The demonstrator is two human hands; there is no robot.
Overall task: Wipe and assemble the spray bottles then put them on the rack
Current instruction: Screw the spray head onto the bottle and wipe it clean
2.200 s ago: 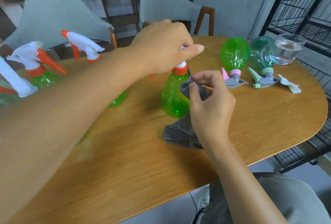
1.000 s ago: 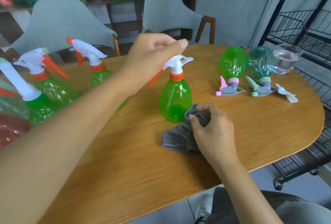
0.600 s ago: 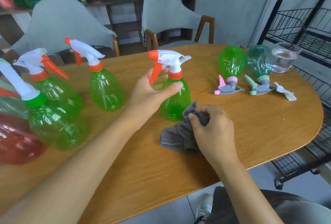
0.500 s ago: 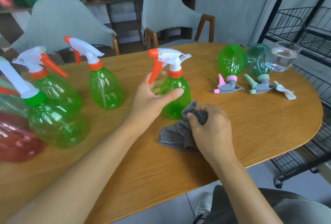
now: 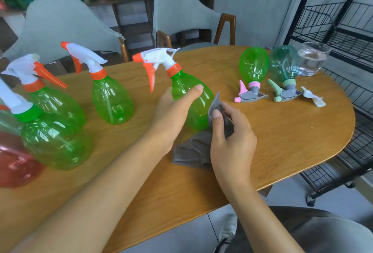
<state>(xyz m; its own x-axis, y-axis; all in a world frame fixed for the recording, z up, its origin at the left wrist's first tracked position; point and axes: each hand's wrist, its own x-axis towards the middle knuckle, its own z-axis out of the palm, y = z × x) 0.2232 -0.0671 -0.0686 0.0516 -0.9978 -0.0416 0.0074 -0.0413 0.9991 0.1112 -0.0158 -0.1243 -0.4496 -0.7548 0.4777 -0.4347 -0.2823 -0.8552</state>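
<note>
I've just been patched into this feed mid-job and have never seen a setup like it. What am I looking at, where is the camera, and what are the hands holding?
There is no machine here: a person works with bare hands, and the single wide-angle camera sits on their head, looking forward and down.

The left hand grips a green spray bottle with an orange-and-white trigger head, tilted on the wooden table. The right hand pinches a grey cloth against the bottle's side.

To the left stand more assembled bottles, including one nearby. To the right, two bottles rest upside down on their spray heads, one green, one teal, beside a glass of water. The black wire rack stands at the far right.
</note>
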